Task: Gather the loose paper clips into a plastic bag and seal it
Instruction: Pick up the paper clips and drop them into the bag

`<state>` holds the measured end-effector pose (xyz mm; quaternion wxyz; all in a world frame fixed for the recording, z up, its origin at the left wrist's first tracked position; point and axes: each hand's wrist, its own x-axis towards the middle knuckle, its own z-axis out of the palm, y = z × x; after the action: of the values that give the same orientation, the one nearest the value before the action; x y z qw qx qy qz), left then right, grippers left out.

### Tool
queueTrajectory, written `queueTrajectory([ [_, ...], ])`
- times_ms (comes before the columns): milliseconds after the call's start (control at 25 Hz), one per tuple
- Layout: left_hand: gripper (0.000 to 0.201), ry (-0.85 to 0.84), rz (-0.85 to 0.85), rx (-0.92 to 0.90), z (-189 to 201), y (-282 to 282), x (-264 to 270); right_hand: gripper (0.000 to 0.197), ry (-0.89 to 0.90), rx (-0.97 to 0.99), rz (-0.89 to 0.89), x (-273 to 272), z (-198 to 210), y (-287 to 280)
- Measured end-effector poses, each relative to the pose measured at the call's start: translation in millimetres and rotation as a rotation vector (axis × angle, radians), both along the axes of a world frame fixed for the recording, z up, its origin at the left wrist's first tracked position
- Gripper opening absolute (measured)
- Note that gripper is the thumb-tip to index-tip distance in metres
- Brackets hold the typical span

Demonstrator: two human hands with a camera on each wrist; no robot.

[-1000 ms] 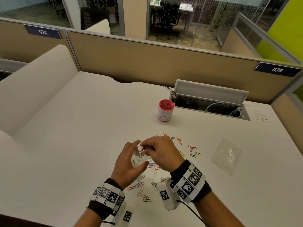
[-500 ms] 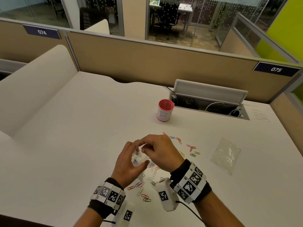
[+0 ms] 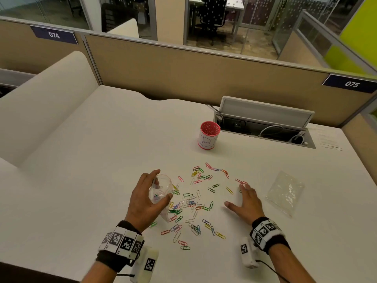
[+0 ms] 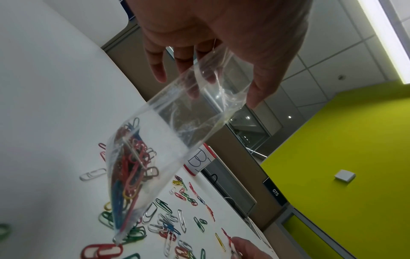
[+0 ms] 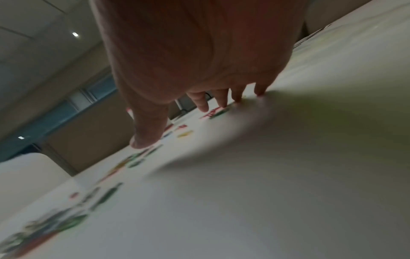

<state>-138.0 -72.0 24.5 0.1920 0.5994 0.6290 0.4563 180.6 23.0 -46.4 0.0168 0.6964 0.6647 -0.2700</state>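
My left hand [image 3: 150,196] holds a small clear plastic bag [image 3: 160,190] by its open mouth, above the white desk. In the left wrist view the bag [image 4: 168,145] hangs down with several coloured clips bunched in its bottom corner. Many loose coloured paper clips [image 3: 195,203] lie scattered on the desk between my hands. My right hand [image 3: 243,198] lies flat on the desk, fingers spread, fingertips [image 5: 224,105] touching clips at the right edge of the scatter. It holds nothing.
A red-rimmed cup [image 3: 208,137] marked "B" stands behind the clips. A stack of spare clear bags [image 3: 285,192] lies to the right. An open cable tray [image 3: 265,127] sits at the back of the desk [image 3: 81,160], before the partition.
My right hand has left the bag's mouth and moved right and down onto the desk among the clips. My left hand, with the bag, has shifted slightly left.
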Motion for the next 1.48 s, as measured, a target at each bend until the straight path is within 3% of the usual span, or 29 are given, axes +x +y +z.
queueTrajectory([
  [240, 0.071, -0.003, 0.011, -0.012, -2.9, 4.9, -6.4, 0.11, -0.057, -0.117, -0.025, -4.0, 1.5, 34.8],
  [520, 0.071, -0.005, 0.032, -0.038, -5.5, 9.0, -7.8, 0.122, -0.165, -0.136, 0.453, -70.8, -5.3, 15.8],
  [680, 0.07, -0.029, 0.037, -0.039, -4.9, 9.4, -10.6, 0.122, -0.086, -0.121, 0.666, -96.7, -6.3, 1.8],
  [920, 0.069, -0.041, 0.103, -0.032, 0.8, 2.1, -26.3, 0.108, -0.151, -0.072, 0.39, -81.8, -4.7, 57.3],
  [1040, 0.067, -0.04, 0.143, -0.026, 2.9, -3.8, -36.6, 0.107, -0.158, -0.093, 0.382, -85.6, -5.6, 74.1],
  [1200, 0.068, -0.033, 0.189, -0.019, 3.6, -12.3, -50.1, 0.106, -0.111, -0.055, 0.539, -123.8, -3.6, 79.1],
  [1360, 0.067, -0.04, 0.234, -0.007, 5.4, -17.7, -56.2, 0.126, -0.08, -0.039, 0.787, -172.4, -6.8, 70.1],
  [1480, 0.066, -0.037, 0.254, 0.004, 6.6, -20.4, -58.5, 0.127, -0.096, -0.04, 0.993, -198.8, -9.5, 50.6],
])
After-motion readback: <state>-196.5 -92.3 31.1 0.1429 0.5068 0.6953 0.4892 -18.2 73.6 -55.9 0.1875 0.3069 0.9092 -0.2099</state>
